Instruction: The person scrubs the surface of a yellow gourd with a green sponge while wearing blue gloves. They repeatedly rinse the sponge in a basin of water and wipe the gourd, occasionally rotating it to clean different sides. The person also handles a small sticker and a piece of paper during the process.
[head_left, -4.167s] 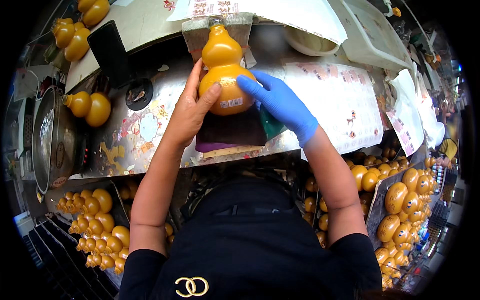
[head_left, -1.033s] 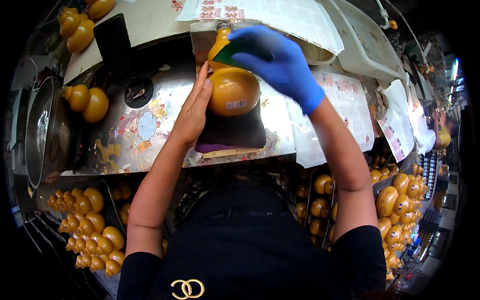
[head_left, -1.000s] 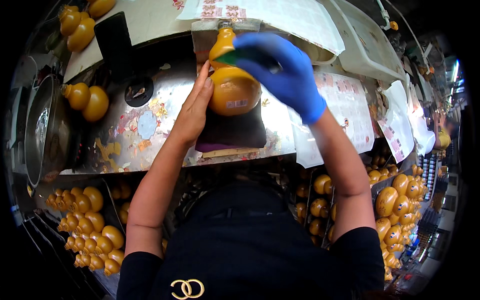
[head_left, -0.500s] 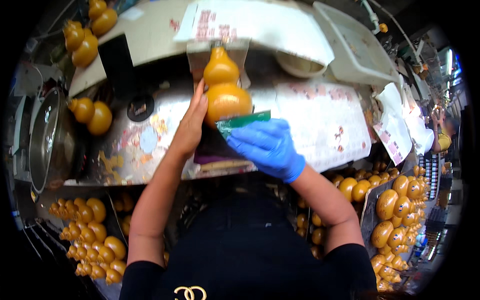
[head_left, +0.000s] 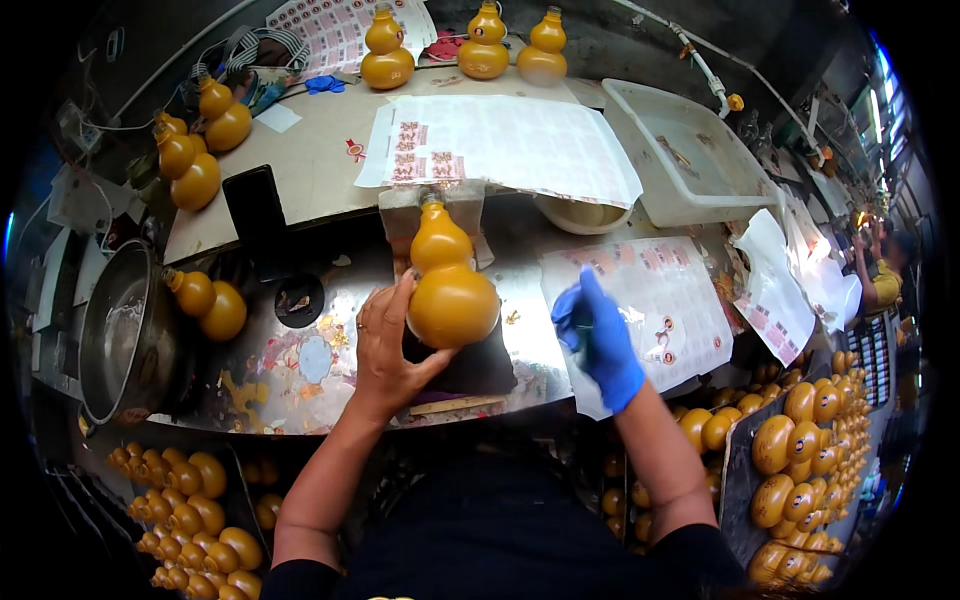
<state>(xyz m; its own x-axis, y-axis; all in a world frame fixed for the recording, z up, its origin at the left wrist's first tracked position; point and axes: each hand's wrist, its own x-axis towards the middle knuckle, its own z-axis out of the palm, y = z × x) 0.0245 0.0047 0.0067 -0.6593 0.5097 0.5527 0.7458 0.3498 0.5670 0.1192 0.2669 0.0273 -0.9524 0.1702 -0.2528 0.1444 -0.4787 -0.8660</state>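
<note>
A glossy yellow-brown gourd-shaped bottle [head_left: 452, 300] lies on the bench with its neck pointing away from me, resting against a pale padded support [head_left: 398, 215]. My bare left hand [head_left: 385, 335] grips the left side of its wide base, thumb underneath and fingers along the side. To the right of the bottle, my blue-gloved right hand [head_left: 605, 340] is raised over a sheet of printed stickers [head_left: 665, 300]. Its index finger points up while the other fingers curl around a flat green scraper [head_left: 592, 338], mostly hidden by the glove.
Several more gourd bottles [head_left: 385, 50] stand along the raised back shelf. A metal basin [head_left: 125, 330] is at the left, beside a lying gourd bottle [head_left: 210, 303] and a black phone [head_left: 256, 205]. A white plastic tub [head_left: 700, 160] sits back right. Racked gourd bottles [head_left: 800, 440] flank me.
My right hand has drawn the green scraper off the bottle and over to the right. The bottle looks rolled slightly, and my left hand has shifted to its lower side. My view has tilted up.
</note>
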